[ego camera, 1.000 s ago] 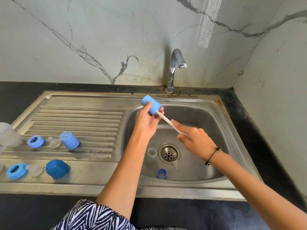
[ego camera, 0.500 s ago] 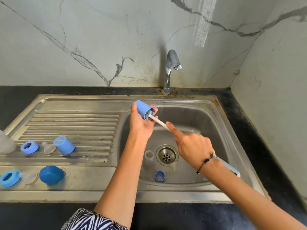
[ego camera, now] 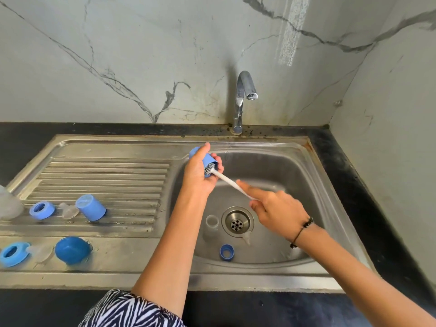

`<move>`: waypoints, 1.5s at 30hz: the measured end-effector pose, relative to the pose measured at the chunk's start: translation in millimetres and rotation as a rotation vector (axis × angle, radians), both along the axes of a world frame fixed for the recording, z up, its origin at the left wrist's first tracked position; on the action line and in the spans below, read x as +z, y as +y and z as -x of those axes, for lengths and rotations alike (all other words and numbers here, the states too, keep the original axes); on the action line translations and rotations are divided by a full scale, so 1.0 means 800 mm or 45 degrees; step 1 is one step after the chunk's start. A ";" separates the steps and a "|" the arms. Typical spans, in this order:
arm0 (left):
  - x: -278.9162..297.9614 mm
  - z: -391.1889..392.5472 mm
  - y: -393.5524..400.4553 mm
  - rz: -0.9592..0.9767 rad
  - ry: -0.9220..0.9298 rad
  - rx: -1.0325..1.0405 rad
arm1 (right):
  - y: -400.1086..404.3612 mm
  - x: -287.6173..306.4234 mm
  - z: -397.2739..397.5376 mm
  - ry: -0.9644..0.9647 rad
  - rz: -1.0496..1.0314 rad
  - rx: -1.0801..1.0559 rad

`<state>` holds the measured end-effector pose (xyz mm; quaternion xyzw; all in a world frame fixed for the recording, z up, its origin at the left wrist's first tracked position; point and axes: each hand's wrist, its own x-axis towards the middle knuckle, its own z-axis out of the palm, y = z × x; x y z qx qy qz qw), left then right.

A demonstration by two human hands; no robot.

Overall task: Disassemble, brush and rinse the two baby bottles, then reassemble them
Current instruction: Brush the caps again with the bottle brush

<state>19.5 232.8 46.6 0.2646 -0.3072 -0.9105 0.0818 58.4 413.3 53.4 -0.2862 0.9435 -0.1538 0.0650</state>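
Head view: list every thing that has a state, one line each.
tap: off, no water running
blue cap: gripped in left hand, brush head inside
brush: held by right hand
light blue cap: standing on drainboard
dark blue dome cap: open side down
blue ring: lying in basin
drain: unplugged

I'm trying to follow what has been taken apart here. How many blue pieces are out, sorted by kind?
Light blue cylindrical caps: 2
Dark blue dome cap: 1
Blue screw rings: 3
Total: 6
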 end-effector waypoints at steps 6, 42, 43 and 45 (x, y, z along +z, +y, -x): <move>-0.001 0.003 0.006 0.045 -0.049 0.019 | 0.002 -0.010 0.000 0.099 -0.117 -0.119; -0.039 0.025 0.011 -0.147 -0.135 0.186 | 0.004 -0.008 -0.004 0.470 -0.335 -0.010; -0.039 0.025 0.010 -0.119 -0.138 0.213 | 0.002 -0.007 -0.006 0.554 -0.323 -0.011; -0.038 0.025 0.004 -0.077 -0.147 0.260 | -0.003 -0.006 -0.011 0.537 -0.319 -0.025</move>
